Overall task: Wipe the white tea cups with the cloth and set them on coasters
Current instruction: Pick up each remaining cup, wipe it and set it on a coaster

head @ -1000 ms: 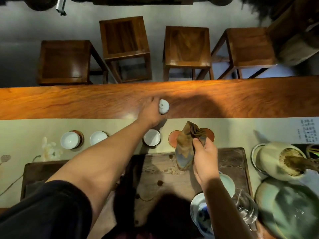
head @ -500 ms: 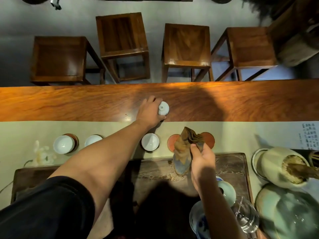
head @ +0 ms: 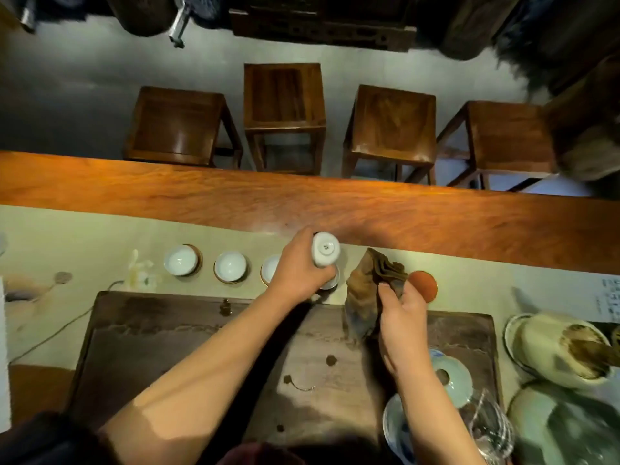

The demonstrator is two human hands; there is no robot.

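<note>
- your left hand (head: 297, 275): fingers curled round a glazed white tea cup (head: 324, 249), foot ring facing up, above the pale runner.
- your right hand (head: 401, 315): pinching a crumpled brown cloth (head: 367, 290).
- round red coaster (head: 424, 285): flat, bare, just beside the cloth.

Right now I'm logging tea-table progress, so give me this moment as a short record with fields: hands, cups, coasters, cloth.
left hand: left hand grips a white cup, bottom facing the camera, above the table runner
right hand: right hand holds the brown cloth
cups set down: three, upright, in a row; the rightmost partly hidden by the left hand
free coaster: one red coaster, bare, beside the cloth
cloth and cup: apart, not touching
tray: dark wooden tray near the person
</note>
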